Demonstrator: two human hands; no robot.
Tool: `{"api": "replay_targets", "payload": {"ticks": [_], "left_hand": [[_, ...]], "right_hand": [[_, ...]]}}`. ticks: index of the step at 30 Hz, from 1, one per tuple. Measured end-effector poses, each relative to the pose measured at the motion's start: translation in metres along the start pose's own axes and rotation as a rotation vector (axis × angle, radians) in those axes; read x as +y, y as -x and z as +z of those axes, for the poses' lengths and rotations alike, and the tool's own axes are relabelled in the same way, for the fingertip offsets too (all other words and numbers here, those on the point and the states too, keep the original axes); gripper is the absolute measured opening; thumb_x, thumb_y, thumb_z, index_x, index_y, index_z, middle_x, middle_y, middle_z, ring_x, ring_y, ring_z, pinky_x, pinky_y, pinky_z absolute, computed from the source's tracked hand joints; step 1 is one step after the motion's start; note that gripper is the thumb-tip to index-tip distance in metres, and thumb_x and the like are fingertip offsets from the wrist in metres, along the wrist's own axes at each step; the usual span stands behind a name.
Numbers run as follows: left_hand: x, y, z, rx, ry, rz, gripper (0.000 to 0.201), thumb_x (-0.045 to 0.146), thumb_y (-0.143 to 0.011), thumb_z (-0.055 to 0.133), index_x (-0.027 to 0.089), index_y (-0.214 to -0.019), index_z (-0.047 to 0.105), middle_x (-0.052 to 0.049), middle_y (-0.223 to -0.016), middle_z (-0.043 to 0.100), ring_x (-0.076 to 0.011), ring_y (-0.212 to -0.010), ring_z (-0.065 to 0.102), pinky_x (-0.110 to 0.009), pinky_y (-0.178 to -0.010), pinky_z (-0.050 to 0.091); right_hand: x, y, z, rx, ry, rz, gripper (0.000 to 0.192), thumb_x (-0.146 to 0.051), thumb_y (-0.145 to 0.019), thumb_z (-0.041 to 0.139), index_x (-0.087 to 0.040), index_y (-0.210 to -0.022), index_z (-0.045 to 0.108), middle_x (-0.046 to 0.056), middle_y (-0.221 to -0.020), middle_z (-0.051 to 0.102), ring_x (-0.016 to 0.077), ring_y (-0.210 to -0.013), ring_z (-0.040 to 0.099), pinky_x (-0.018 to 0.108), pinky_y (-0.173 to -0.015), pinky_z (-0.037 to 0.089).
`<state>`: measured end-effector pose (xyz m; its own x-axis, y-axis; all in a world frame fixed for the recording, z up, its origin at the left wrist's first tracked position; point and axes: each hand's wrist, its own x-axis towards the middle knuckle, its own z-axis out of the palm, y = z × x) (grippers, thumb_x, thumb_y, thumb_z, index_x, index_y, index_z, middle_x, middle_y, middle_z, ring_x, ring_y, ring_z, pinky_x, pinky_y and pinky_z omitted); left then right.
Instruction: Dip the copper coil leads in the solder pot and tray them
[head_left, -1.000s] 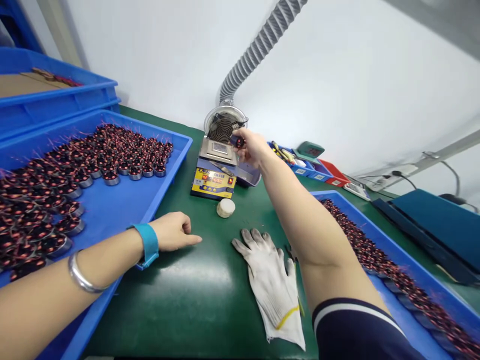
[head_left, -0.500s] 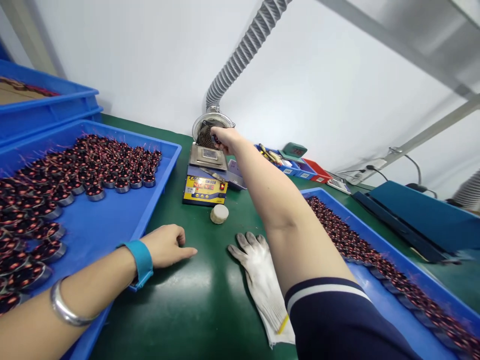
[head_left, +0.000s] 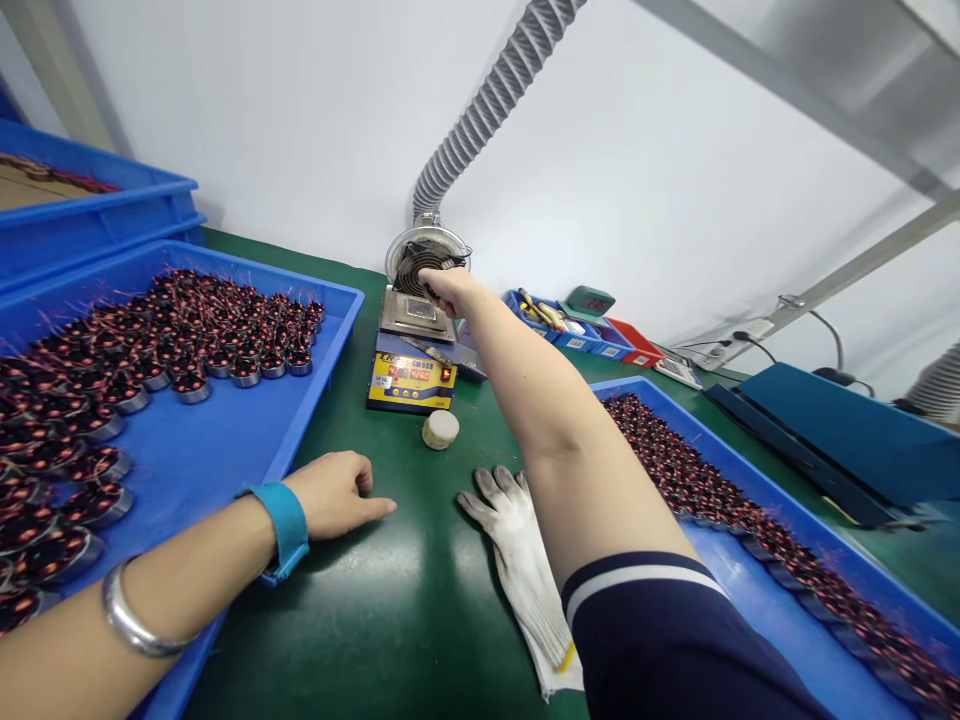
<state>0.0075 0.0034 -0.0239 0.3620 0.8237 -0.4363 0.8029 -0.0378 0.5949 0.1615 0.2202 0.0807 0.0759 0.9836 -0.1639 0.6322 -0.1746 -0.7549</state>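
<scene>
My right hand (head_left: pixel 448 288) reaches forward over a yellow-fronted solder pot (head_left: pixel 410 382) with a lit red display. Its fingers are closed on a small dark coil part (head_left: pixel 429 292), mostly hidden by them. The part is held above the pot's square metal top (head_left: pixel 420 310), and I cannot tell whether they touch. My left hand (head_left: pixel 337 495) rests beside the left tray, thumb stretched out and the other fingers loosely bent, holding nothing. Between the arms are a round pale block (head_left: pixel 440 429) and a white glove (head_left: pixel 521 560) with greyed fingertips.
A blue tray (head_left: pixel 240 440) of copper-wound coils stands on the left, and another blue tray (head_left: pixel 739 590) with rows of coils on the right. Behind the pot is a round fume hood (head_left: pixel 427 238) on a grey hose (head_left: pixel 495 95). Small bins (head_left: pixel 600 340) stand at the back.
My right hand has dipped slightly toward the pot with the dark part, and the right elbow has shifted a little left. My left hand stays in place.
</scene>
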Motion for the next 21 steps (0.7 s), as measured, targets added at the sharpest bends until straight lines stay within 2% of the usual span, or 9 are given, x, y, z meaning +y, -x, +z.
{"api": "replay_targets", "payload": {"ticks": [2, 7, 14, 17, 21], "left_hand": [[0.002, 0.001, -0.001, -0.010, -0.012, -0.001, 0.040, 0.056, -0.062, 0.055, 0.018, -0.073, 0.056, -0.004, -0.067, 0.061, -0.0187, -0.063, 0.054, -0.027, -0.053, 0.036], [0.005, 0.003, -0.003, -0.023, 0.003, -0.016, 0.038, 0.054, -0.062, 0.056, 0.018, -0.072, 0.056, -0.003, -0.066, 0.062, -0.0187, -0.062, 0.056, -0.027, -0.054, 0.036], [0.005, 0.002, -0.004, -0.031, 0.020, -0.010, 0.037, 0.054, -0.062, 0.056, 0.018, -0.072, 0.055, -0.003, -0.064, 0.062, -0.0190, -0.060, 0.056, -0.027, -0.053, 0.036], [0.006, 0.003, -0.004, -0.030, 0.021, -0.011, 0.037, 0.054, -0.063, 0.055, 0.018, -0.072, 0.055, -0.003, -0.063, 0.062, -0.0186, -0.060, 0.056, -0.026, -0.052, 0.036], [0.007, 0.003, -0.005, -0.041, 0.035, -0.009, 0.037, 0.054, -0.062, 0.057, 0.018, -0.071, 0.055, -0.002, -0.062, 0.061, -0.0175, -0.059, 0.055, -0.025, -0.051, 0.035]], "right_hand": [[0.001, -0.001, 0.001, 0.050, 0.053, -0.014, 0.017, -0.032, -0.068, 0.057, -0.016, -0.068, 0.050, 0.002, -0.053, 0.043, 0.0090, -0.040, 0.035, 0.019, -0.030, 0.027], [0.002, 0.000, 0.002, 0.055, 0.039, -0.010, 0.019, -0.033, -0.069, 0.057, -0.015, -0.072, 0.051, 0.002, -0.054, 0.046, 0.0091, -0.040, 0.037, 0.020, -0.031, 0.028], [-0.009, 0.008, -0.013, 0.078, -0.076, 0.014, 0.016, -0.030, -0.072, 0.055, -0.016, -0.071, 0.048, 0.000, -0.055, 0.044, 0.0073, -0.040, 0.034, 0.018, -0.033, 0.025], [-0.011, 0.010, -0.019, 0.064, -0.164, 0.055, 0.016, -0.031, -0.074, 0.054, -0.017, -0.071, 0.047, -0.001, -0.056, 0.044, 0.0059, -0.040, 0.033, 0.015, -0.034, 0.024], [-0.008, 0.011, -0.025, -0.017, -0.236, 0.108, 0.024, -0.038, -0.079, 0.051, -0.016, -0.070, 0.045, -0.003, -0.054, 0.041, 0.0034, -0.038, 0.028, 0.014, -0.034, 0.021]]}}
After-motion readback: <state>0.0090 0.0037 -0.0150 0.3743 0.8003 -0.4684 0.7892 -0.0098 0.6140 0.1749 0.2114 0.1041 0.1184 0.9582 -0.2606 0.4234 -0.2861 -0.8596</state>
